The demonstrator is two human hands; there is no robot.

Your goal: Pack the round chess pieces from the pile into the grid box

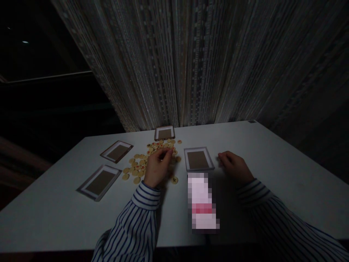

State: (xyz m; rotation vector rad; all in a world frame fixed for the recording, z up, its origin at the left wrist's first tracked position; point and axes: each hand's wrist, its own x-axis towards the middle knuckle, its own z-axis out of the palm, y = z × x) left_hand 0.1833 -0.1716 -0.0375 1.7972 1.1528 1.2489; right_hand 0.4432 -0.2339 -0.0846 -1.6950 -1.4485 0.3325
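Note:
Many round, pale wooden Chinese chess pieces (pixel 139 167) lie in a loose pile on the table, some showing red or black characters. Over the right side of the pile is my left hand (pixel 158 167), its fingers curled and thumb pressed to the index finger; whatever is in it, if anything, is hidden. One piece with a dark character (pixel 175 180) lies apart, just right of my left wrist. To the right of a light-framed shallow tray (pixel 197 160), my right hand (pixel 236 168) is closed near the tabletop, fingertips pinched together, and its contents cannot be made out.
Another light-framed tray (pixel 99 182) lies at left, with a brown-framed tray (pixel 117 151) behind it. A second brown-framed tray (pixel 164 133) is at the back of the white table (pixel 286 182). A pixelated phone-like object (pixel 203 203) is in front. A string curtain (pixel 188 65) hangs behind.

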